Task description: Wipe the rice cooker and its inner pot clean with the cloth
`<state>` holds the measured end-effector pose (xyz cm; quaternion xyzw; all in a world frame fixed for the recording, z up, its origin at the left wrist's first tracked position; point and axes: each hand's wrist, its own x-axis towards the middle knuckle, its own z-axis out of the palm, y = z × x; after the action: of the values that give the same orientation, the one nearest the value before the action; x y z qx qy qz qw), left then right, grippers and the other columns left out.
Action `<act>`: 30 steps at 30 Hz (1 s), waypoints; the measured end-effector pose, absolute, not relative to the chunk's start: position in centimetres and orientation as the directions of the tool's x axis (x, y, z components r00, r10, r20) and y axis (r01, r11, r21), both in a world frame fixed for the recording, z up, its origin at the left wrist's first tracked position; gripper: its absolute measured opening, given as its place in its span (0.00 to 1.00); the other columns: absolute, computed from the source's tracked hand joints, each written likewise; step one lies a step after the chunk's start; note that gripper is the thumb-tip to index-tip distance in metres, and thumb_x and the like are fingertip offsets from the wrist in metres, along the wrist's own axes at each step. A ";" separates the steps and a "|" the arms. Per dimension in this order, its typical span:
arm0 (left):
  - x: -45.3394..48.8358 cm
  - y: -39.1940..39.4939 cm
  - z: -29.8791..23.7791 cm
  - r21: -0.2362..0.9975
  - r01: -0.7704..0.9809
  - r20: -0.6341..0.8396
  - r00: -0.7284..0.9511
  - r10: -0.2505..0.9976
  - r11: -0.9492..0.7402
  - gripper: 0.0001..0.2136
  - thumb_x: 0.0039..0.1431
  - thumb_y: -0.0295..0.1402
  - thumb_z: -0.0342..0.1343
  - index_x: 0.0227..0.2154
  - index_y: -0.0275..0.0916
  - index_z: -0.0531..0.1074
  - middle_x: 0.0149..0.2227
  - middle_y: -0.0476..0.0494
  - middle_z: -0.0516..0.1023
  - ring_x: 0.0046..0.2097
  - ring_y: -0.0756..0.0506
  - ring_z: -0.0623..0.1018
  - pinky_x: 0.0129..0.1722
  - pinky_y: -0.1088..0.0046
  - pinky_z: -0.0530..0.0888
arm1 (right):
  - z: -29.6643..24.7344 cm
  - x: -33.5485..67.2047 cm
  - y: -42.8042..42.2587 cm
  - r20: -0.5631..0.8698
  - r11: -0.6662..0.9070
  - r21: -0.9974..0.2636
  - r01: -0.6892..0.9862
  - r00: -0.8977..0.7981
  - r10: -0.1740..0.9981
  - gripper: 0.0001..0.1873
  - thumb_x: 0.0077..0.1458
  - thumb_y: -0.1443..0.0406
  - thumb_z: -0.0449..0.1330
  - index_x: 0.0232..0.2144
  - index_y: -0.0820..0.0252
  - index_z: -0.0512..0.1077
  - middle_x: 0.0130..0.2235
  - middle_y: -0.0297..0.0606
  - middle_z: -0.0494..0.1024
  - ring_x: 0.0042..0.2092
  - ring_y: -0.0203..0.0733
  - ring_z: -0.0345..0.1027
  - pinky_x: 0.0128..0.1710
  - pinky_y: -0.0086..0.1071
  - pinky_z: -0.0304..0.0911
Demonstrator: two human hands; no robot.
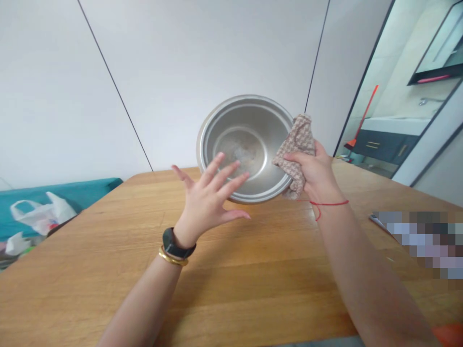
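A round metal basin is tilted so that its inside faces me, above the far part of the wooden table. My right hand grips its right rim through a brown-and-white patterned cloth, thumb on the inner side. The fingers behind the rim are hidden. My left hand, fingers spread wide, is in front of the basin's lower left rim and holds nothing. Whether it touches the metal I cannot tell. Dull marks show on the basin's bottom.
The wooden table reaches back to a pale panelled wall. White plastic bags lie by a teal seat on the left. A blurred-out flat item rests at the right. Beyond a doorway stands an orange broom.
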<state>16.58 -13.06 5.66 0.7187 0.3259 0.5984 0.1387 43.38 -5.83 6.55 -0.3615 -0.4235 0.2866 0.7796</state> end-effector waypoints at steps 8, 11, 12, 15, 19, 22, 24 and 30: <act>18.5 -13.3 3.5 0.769 0.224 0.616 -0.008 0.788 -0.599 0.09 0.45 0.26 0.69 0.21 0.48 0.75 0.23 0.47 0.75 0.41 0.36 0.78 0.70 0.34 0.41 | 6.5 40.8 -7.0 0.594 0.642 -0.766 0.017 0.399 0.698 0.35 0.42 0.63 0.69 0.55 0.53 0.69 0.50 0.39 0.77 0.48 0.48 0.75 0.45 0.44 0.76; 18.1 -12.9 3.7 0.802 0.143 0.597 -0.151 0.788 -0.580 0.09 0.46 0.26 0.67 0.23 0.49 0.75 0.23 0.50 0.74 0.35 0.40 0.76 0.71 0.39 0.46 | 5.6 37.4 -8.2 0.638 0.664 -0.745 0.054 0.349 0.687 0.36 0.51 0.57 0.66 0.61 0.53 0.64 0.55 0.42 0.75 0.53 0.48 0.74 0.49 0.43 0.75; 17.9 -12.7 3.9 0.788 0.158 0.615 -0.183 0.767 -0.595 0.09 0.45 0.26 0.67 0.23 0.49 0.75 0.23 0.50 0.74 0.34 0.41 0.75 0.71 0.40 0.49 | 5.4 36.3 -8.8 0.661 0.678 -0.732 0.066 0.311 0.683 0.36 0.54 0.55 0.64 0.63 0.52 0.62 0.56 0.43 0.74 0.54 0.48 0.73 0.51 0.42 0.74; 16.9 -12.4 4.7 0.709 0.275 0.705 -0.258 0.661 -0.649 0.09 0.43 0.26 0.68 0.22 0.46 0.74 0.21 0.53 0.70 0.29 0.44 0.71 0.64 0.50 0.63 | 5.1 33.8 -11.0 0.755 0.733 -0.655 0.182 0.153 0.637 0.32 0.62 0.51 0.60 0.64 0.52 0.61 0.57 0.44 0.74 0.57 0.48 0.71 0.57 0.44 0.70; 16.2 -12.5 5.5 0.672 0.322 0.736 -0.388 0.554 -0.667 0.14 0.53 0.33 0.66 0.18 0.41 0.67 0.19 0.54 0.61 0.25 0.49 0.61 0.36 0.71 0.69 | 5.1 32.9 -13.4 0.866 0.733 -0.395 0.554 -0.041 0.498 0.31 0.65 0.51 0.58 0.66 0.50 0.63 0.64 0.46 0.68 0.67 0.58 0.59 0.67 0.57 0.56; 16.3 -12.5 5.5 0.678 0.218 0.729 -0.319 0.605 -0.702 0.08 0.52 0.34 0.64 0.22 0.39 0.73 0.22 0.52 0.69 0.28 0.49 0.65 0.31 0.74 0.66 | 4.7 32.3 -14.3 0.842 0.657 -0.193 0.728 -0.222 0.493 0.34 0.62 0.50 0.59 0.68 0.43 0.62 0.71 0.40 0.61 0.74 0.66 0.41 0.70 0.68 0.40; 16.2 -12.3 5.3 0.701 0.150 0.712 -0.217 0.668 -0.697 0.05 0.49 0.33 0.64 0.24 0.39 0.76 0.25 0.50 0.73 0.30 0.47 0.68 0.32 0.73 0.68 | 4.3 31.9 -14.3 0.818 0.634 -0.159 0.757 -0.259 0.514 0.36 0.61 0.49 0.61 0.69 0.42 0.61 0.72 0.37 0.59 0.75 0.69 0.34 0.69 0.72 0.34; 14.6 -11.6 5.8 0.794 0.223 0.576 0.021 0.817 -0.566 0.13 0.49 0.40 0.68 0.21 0.37 0.75 0.21 0.50 0.67 0.26 0.50 0.64 0.24 0.76 0.60 | 5.4 34.4 -11.2 0.848 0.702 -0.333 0.629 -0.126 0.515 0.33 0.61 0.48 0.60 0.63 0.54 0.68 0.69 0.45 0.65 0.71 0.61 0.51 0.71 0.61 0.44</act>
<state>14.58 -11.57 5.83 0.6671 0.3897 0.5812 0.2555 34.39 -11.24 5.36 -0.3823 -0.7485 -0.0527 0.5393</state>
